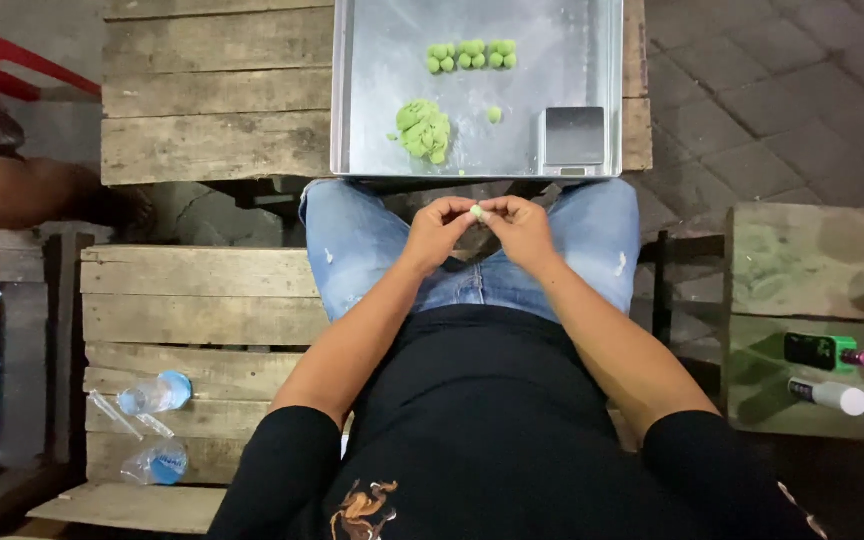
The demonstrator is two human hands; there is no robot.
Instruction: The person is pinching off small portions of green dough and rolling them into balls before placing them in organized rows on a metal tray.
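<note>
In the middle of the frame, the left hand [439,232] and the right hand [522,230] meet above the person's knees, fingertips together. Between them sits a small pale green dough ball [476,211], pinched from both sides; each grip is closed down to the width of that ball, fingers curled in around it.

Just above the hands, at the top centre of the frame, a shallow metal tray [572,60] rests on a wooden crate surface [214,95]. On the tray, a row of finished green balls [470,55] lies near the top, touching one another. Lower left on the tray is a rough lump of green dough [422,130], and a single small ball [493,114] lies just to its right, apart from it. A small digital scale [573,138] stands in the tray's lower right corner.

At the lower left of the frame, two clear plastic cups with blue lids [155,430] lie on their sides on a second wooden crate [192,310]. At the right edge, a stained green-topped surface [812,270] carries a black and green gadget [820,351] and a white tube [832,396], near each other.
</note>
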